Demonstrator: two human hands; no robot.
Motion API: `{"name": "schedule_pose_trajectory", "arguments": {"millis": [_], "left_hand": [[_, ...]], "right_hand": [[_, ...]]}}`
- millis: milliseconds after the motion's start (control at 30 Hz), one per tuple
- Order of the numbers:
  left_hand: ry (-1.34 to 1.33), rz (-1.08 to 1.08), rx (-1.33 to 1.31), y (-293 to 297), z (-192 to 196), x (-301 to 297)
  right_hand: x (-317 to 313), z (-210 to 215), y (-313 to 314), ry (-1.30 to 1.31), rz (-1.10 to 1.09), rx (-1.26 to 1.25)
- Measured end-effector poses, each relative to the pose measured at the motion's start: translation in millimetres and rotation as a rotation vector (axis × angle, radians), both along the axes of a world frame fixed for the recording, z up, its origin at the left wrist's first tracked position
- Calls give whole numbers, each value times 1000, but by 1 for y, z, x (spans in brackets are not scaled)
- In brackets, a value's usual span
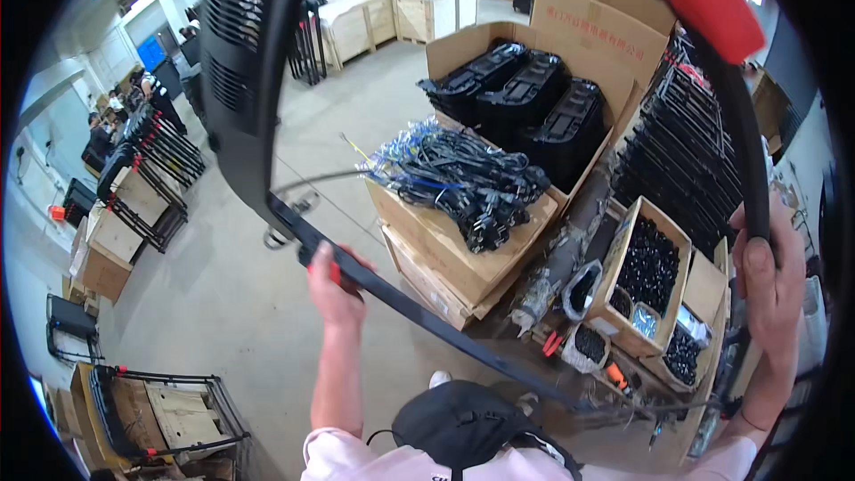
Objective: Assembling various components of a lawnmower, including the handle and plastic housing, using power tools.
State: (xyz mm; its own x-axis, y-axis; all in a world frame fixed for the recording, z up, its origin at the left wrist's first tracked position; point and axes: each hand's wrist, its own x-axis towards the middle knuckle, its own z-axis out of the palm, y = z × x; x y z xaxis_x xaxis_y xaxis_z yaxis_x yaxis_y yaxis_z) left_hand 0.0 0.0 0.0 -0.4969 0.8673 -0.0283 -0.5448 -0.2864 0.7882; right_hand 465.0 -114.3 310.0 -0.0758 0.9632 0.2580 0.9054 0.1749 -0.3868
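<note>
We hold the large black frame (pixel 427 319) up before our body, hands curled closed on it, the left hand (pixel 337 296) along its lower bar, the right hand (pixel 773 278) around its right side, with tangled black cables (pixel 454 180) on a carton (pixel 426 236) beyond and black housings (pixel 524 93) behind them.

We see black on the frame (pixel 427 319), rows of dark slots patterning its black housing (pixel 233 44), and bright red on its end piece (pixel 712 0). Our sleeve (pixel 334 456) is pale pink, our bag (pixel 459 423) black. Black cables (pixel 445 183) show blue tips; the brown carton (pixel 588 27) bears red print; the floor (pixel 258 330) is grey-beige.
</note>
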Motion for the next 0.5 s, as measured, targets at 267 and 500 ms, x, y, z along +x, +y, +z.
{"name": "schedule_pose_trajectory", "arguments": {"millis": [267,500], "left_hand": [[296,-40,-22,62,8,-159],[546,-254,-194,124,-80,-183]], "right_hand": [[-113,-112,42,102,348,0],[-146,-250,39,413,254,-429]]}}
